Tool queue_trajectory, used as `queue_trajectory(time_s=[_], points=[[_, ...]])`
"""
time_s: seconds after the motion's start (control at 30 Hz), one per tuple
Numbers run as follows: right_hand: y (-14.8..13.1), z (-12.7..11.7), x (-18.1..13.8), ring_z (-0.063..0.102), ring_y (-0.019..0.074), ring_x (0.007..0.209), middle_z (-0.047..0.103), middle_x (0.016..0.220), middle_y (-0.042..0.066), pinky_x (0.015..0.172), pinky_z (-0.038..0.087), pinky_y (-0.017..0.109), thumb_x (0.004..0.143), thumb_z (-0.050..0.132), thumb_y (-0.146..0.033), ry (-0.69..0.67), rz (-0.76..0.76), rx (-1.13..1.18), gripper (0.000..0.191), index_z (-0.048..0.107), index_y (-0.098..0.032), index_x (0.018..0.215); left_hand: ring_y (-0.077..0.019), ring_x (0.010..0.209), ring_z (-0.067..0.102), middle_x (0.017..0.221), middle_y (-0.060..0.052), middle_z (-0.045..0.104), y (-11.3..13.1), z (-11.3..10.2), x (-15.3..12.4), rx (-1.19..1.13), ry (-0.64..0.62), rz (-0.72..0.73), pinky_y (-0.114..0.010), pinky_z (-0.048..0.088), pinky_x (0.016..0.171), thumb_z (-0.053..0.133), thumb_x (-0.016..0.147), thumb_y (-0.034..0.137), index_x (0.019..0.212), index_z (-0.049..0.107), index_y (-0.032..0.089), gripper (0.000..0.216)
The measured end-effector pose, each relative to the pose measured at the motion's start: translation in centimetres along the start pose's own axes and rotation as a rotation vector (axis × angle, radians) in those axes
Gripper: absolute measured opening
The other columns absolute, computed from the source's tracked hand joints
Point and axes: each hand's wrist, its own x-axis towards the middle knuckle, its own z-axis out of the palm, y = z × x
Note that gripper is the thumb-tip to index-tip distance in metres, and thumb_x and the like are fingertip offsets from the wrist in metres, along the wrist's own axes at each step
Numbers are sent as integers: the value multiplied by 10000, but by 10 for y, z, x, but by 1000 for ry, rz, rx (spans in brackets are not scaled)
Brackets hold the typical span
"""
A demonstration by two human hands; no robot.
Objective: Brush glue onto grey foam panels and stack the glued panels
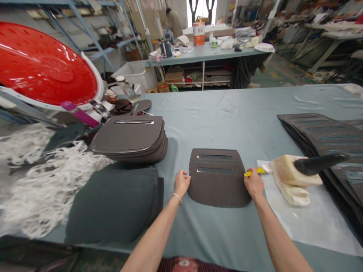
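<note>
On the workshop table (227, 234), a panel (218, 185) is lying rounded end nearward, slots crosswise; left hand (181, 183) pinching its edge, right hand (254, 184) clutching a scraper (253, 172).

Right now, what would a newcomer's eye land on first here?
Probably the big red perforated disc at the upper left, bright against the grey workshop. Next, the dark slotted panel in the middle, with the left hand at its left edge and the right hand at its right edge gripping a small yellow tool. A pile of white shreds spreads along the left.
</note>
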Motion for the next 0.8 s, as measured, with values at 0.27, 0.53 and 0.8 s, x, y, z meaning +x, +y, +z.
queue_trajectory(time_s=[0.27,0.53,0.8], points=[[0,-1,-2,580,177,711,614,816,71,599,304,258,863,465,-273,8,-16,-11,267,511,-188,1112,-160,790,625,793,-31,684,-2,1,0,16,5,12,-247,395,696,617,754,251,954,535,195,224],[-4,-5,-4,589,177,714,618,829,74,599,314,256,870,464,-264,2,0,-44,251,499,-192,1108,-163,782,625,789,-34,681,-2,2,2,31,-3,26,-249,398,699,617,749,262,943,539,195,220],[-10,-14,-8,598,174,760,615,835,65,606,317,247,873,456,-252,-23,35,-55,257,482,-203,1124,-165,731,627,754,-27,676,-5,6,8,27,-11,31,-249,412,663,621,721,262,924,537,189,231]])
